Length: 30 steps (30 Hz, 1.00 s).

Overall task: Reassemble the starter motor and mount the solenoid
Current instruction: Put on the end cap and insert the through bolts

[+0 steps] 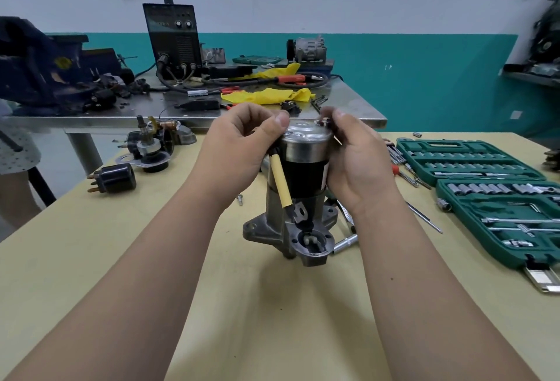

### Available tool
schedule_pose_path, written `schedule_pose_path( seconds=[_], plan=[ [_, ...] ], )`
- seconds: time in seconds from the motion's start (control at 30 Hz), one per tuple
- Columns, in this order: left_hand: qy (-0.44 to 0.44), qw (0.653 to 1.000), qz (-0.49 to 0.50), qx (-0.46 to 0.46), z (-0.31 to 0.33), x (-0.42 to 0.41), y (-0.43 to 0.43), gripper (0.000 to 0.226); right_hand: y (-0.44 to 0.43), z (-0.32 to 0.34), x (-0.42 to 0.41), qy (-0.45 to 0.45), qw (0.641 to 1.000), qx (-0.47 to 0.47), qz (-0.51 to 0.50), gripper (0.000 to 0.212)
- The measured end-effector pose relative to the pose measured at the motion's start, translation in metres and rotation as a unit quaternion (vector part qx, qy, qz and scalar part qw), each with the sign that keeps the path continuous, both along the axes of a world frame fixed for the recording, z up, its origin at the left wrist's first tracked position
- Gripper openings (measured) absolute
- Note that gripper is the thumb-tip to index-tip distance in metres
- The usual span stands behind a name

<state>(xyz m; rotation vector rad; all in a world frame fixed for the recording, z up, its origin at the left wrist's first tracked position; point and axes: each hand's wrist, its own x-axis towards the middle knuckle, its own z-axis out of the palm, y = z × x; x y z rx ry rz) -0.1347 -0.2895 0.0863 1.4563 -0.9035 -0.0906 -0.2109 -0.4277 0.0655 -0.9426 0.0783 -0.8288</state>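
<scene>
The starter motor stands upright on the yellow table, nose housing down, silver end cap up. A yellow-sleeved lead with a metal lug hangs down its front. My left hand grips the top left of the motor, thumb on the end cap's rim. My right hand wraps the right side and pinches a small bolt head at the cap's edge. The black solenoid lies apart at the left.
Two open green socket sets lie at the right, with loose sockets and an extension bar near the motor. Other starter parts sit at the far left. Behind is a steel bench with a vise, welder and yellow rag.
</scene>
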Motion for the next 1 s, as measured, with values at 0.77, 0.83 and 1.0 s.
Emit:
schedule_pose_path(
  seconds=[0.77,0.83,1.0],
  plan=[
    [0.099,0.987,-0.043,-0.119,-0.012,-0.005,-0.013,0.014,0.002,-0.001,0.003,-0.014,0.999,-0.029,-0.007,0.024],
    [0.128,0.981,-0.052,-0.137,-0.012,-0.006,-0.015,0.021,0.003,-0.001,0.004,-0.006,0.999,-0.033,-0.021,0.018],
    [0.116,0.982,-0.055,-0.138,-0.013,-0.004,-0.018,0.014,0.002,-0.002,0.002,-0.029,1.000,-0.012,0.001,0.013]
  ],
)
